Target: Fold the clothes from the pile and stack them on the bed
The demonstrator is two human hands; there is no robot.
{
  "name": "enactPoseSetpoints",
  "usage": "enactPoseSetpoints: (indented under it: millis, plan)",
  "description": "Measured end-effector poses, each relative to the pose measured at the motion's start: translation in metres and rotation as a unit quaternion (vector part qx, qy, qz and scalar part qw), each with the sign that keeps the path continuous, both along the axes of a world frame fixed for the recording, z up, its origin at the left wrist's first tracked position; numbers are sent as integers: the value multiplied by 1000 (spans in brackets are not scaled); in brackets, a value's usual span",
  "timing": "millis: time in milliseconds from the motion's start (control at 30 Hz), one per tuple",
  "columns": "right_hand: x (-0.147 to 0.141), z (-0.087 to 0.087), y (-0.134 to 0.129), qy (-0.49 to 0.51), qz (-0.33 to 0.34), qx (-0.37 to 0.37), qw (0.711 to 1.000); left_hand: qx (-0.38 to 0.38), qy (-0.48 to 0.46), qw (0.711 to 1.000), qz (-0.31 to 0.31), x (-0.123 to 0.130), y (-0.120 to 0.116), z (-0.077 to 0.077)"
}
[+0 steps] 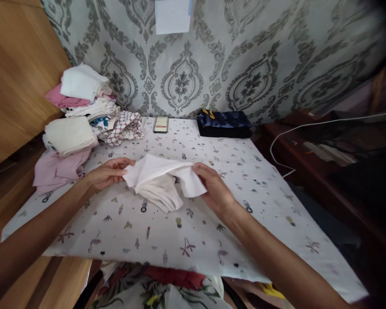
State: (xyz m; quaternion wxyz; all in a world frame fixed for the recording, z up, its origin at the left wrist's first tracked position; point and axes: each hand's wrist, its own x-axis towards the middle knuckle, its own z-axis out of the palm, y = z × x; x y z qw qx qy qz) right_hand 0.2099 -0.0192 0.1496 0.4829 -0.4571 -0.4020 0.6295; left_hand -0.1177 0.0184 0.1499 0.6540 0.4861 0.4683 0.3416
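Viewed remotely, I see one flat, printed white sheet [167, 240] before an ornate grey wall covering [182, 64]. Two hands, set apart, each pinch an edge of one thin white cloth [157, 167] at mid-sheet: left hand [107, 174], right hand [216, 187]. Soft pleated layers show beneath. Behind: one small rectangular case [161, 125], one dark folded stack [225, 124]; at left, one rumpled fabric heap [72, 133].

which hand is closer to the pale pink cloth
Left. The left hand is just right of the pale pink cloth; the right hand is farther right, at the white cloth's right end.
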Motion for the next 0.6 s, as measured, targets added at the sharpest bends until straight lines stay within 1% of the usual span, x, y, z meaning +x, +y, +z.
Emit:
enactPoseSetpoints:
  millis: [67, 133, 200, 267, 300, 333, 367, 400, 433, 467, 500, 533, 567, 600]
  plan:
    - [23, -3, 6, 50, -70, -45, 995, 28, -7, 999, 29, -1, 11, 10]
    - [45, -13, 5, 54, -108, -81, 989, 44, -3, 998, 54, -1, 25, 17]
    - [62, -28, -2, -9, -131, -100, 986, 43, 22, 996, 73, 0, 39, 17]
    - [74, -42, -13, -93, -149, -99, 979, 48, 67, 992, 100, 4, 48, 11]
    - [78, -46, -20, -143, -155, -78, 974, 64, 99, 986, 119, 8, 51, 6]
    - [81, -49, -25, -200, -163, -37, 966, 91, 135, 977, 140, 12, 50, 2]
    - [81, -49, -31, -263, -170, 23, 950, 130, 174, 964, 155, 18, 47, -2]
    - [80, -47, -35, -330, -169, 99, 923, 175, 210, 949, 157, 25, 41, -4]
    - [76, -44, -39, -399, -152, 185, 885, 219, 243, 934, 142, 32, 33, -4]
    - [70, -41, -41, -456, -119, 267, 841, 252, 273, 923, 105, 40, 22, -3]
    - [62, -38, -43, -493, -72, 332, 801, 270, 301, 913, 48, 47, 10, -1]
    - [53, -37, -43, -516, -17, 381, 767, 270, 331, 904, -25, 55, -2, 2]
    - [43, -37, -43, -531, 40, 415, 738, 251, 362, 891, -105, 62, -15, 6]
    - [32, -39, -42, -542, 85, 435, 714, 227, 394, 873, -179, 69, -26, 9]
